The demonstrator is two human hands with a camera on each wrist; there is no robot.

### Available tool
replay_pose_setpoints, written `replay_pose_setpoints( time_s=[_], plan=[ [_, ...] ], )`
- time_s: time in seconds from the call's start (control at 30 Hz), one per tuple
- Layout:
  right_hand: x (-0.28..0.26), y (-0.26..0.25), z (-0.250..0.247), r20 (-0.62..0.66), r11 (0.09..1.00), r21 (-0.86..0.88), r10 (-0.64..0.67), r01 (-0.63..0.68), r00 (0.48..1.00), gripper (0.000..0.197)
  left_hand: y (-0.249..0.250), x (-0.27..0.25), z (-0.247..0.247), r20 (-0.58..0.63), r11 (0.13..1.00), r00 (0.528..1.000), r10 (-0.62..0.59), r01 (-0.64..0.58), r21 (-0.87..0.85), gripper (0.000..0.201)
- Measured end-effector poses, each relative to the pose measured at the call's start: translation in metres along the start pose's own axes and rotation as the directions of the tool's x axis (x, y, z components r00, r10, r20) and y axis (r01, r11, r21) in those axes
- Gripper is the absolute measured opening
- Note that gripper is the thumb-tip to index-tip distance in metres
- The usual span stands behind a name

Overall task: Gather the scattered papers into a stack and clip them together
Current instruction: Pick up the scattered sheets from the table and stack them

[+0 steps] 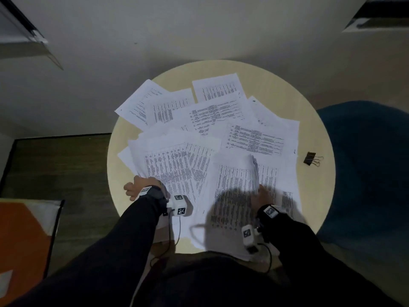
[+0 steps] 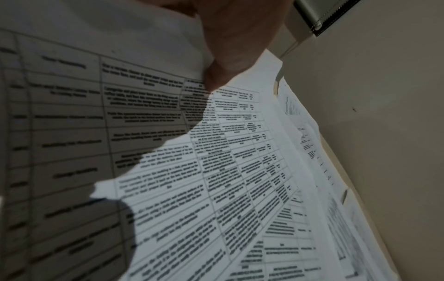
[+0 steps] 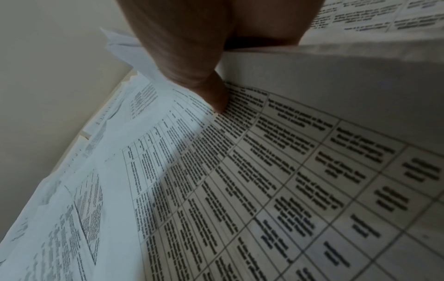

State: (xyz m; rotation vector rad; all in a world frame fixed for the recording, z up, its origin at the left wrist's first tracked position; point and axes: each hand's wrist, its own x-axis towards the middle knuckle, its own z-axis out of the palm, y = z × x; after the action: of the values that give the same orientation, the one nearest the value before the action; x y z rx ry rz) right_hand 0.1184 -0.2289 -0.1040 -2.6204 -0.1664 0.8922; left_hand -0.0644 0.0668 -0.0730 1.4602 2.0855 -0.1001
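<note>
Many printed white papers (image 1: 199, 120) lie scattered and overlapping on a round pale table (image 1: 314, 125). My left hand (image 1: 141, 185) grips the near left edge of a fanned pile (image 1: 172, 165); in the left wrist view a finger (image 2: 223, 72) presses on the top sheet (image 2: 216, 171). My right hand (image 1: 263, 193) holds a sheaf of sheets (image 1: 252, 169) bent upward off the near right pile; in the right wrist view a fingertip (image 3: 211, 95) touches the printed page (image 3: 264, 190) beneath it. A black binder clip (image 1: 312, 159) lies alone on the table's right side, apart from both hands.
A blue seat (image 1: 365, 162) stands close to the table's right edge. An orange and white cushion (image 1: 24, 235) lies at the lower left over a dark floor. Some sheets overhang the table's near and far left edges.
</note>
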Motion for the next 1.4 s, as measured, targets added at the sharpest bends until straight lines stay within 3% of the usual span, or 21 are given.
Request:
replay_pose_setpoints(
  time_s=[0.1, 0.23, 0.37, 0.47, 0.57, 0.7, 0.8, 0.93, 1.1, 1.2, 1.4],
  plan=[
    [0.000, 0.000, 0.000, 0.011, 1.000, -0.012, 0.002, -0.002, 1.000, 0.021, 0.014, -0.002, -0.003, -0.003, 0.989, 1.000, -0.021, 0.020, -0.146, 0.052],
    [0.000, 0.000, 0.000, 0.014, 1.000, -0.022, -0.005, 0.006, 1.000, 0.023, 0.017, 0.000, 0.004, 0.161, 0.962, 0.987, 0.010, 0.034, -0.270, 0.078],
    [0.000, 0.000, -0.001, 0.023, 1.000, -0.010, 0.001, -0.001, 1.000, 0.025, 0.019, -0.001, 0.001, 0.269, 0.966, 0.963, 0.008, 0.062, -0.251, 0.040],
    [-0.003, -0.002, -0.002, 0.026, 1.000, -0.005, 0.017, -0.017, 1.000, 0.029, 0.019, 0.002, 0.007, 0.239, 0.985, 0.964, 0.117, -0.083, -0.150, 0.025],
    [-0.006, -0.006, -0.004, 0.037, 1.000, -0.007, 0.012, -0.012, 0.999, 0.038, 0.023, -0.020, 0.001, 0.162, 0.973, 0.960, 0.227, -0.216, -0.079, 0.027],
    [-0.008, -0.007, -0.006, 0.058, 0.999, 0.035, 0.024, -0.026, 0.998, 0.042, 0.034, -0.047, -0.008, 0.105, 0.928, 0.929, 0.356, -0.337, -0.161, 0.021],
    [-0.013, -0.007, -0.010, 0.046, 0.998, 0.050, 0.025, -0.028, 0.999, 0.038, 0.048, -0.061, -0.022, 0.037, 0.852, 0.870, 0.492, -0.473, -0.223, 0.016],
    [-0.021, -0.010, -0.012, 0.042, 0.998, 0.058, 0.033, -0.036, 0.999, 0.038, 0.074, -0.087, -0.050, 0.001, 0.696, 0.734, 0.679, -0.643, -0.320, 0.019],
    [-0.025, -0.012, -0.015, 0.112, 0.998, 0.020, 0.055, -0.058, 0.992, 0.045, 0.095, -0.131, -0.085, -0.074, 0.531, 0.613, 0.787, -0.733, -0.424, 0.025],
    [-0.031, -0.013, -0.017, 0.100, 0.999, 0.010, 0.052, -0.053, 0.994, 0.042, 0.101, -0.152, -0.100, -0.094, 0.451, 0.551, 0.829, -0.760, -0.467, 0.030],
    [-0.036, -0.006, -0.015, 0.103, 0.995, 0.085, 0.033, -0.042, 0.994, 0.034, 0.099, -0.179, -0.116, -0.033, 0.348, 0.499, 0.866, -0.649, -0.677, 0.033]
  ],
)
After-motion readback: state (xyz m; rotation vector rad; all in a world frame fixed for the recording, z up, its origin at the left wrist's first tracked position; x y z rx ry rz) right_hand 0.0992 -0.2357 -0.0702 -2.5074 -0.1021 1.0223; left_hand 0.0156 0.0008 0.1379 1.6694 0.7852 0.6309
